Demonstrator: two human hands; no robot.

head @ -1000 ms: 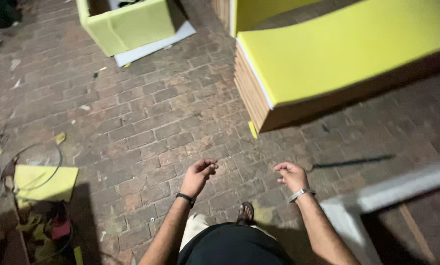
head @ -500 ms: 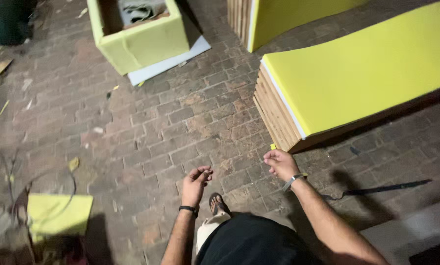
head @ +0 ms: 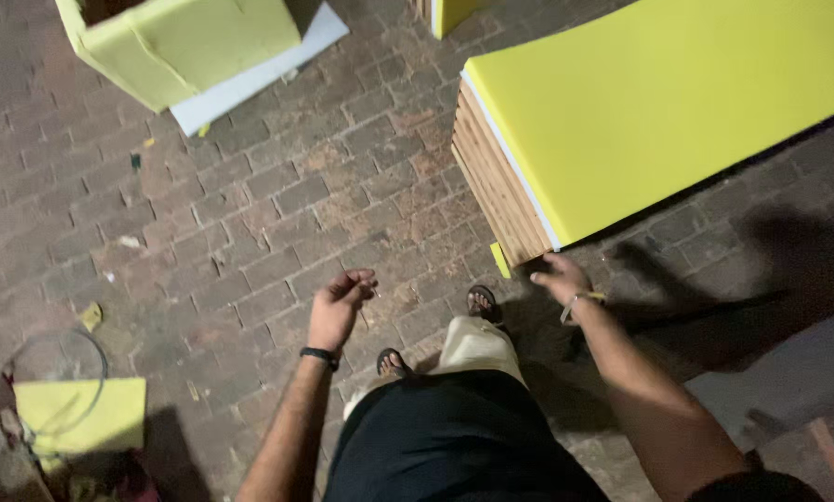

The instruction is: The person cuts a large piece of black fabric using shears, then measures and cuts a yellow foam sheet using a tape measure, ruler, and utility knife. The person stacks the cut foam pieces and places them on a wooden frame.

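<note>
Yellow sheet: a large flat yellow sheet [head: 677, 112] lies on top of a stack of wooden boards [head: 496, 186], with a thin white layer between; lying flat on the stack, it is carried along its whole length.
Right hand: the right hand [head: 558, 277] reaches low to the near corner of the stack, fingers spread and loose, gripping nothing; whether it touches the corner I cannot tell.
Left hand: the left hand [head: 338, 302] hangs over the brick floor [head: 277, 214], fingers half curled and empty, well apart from the stack.
Nearby: a small yellow offcut [head: 499, 259] lies on the floor just beside the stack's corner.
Around: a yellow-green box [head: 184, 46] stands on a white sheet [head: 259, 79] further off; a square yellow piece [head: 82, 414] lies at the lower left among wire.
In the way: the person's sandalled feet [head: 482, 302] stand close to the corner, leaving little room there.
</note>
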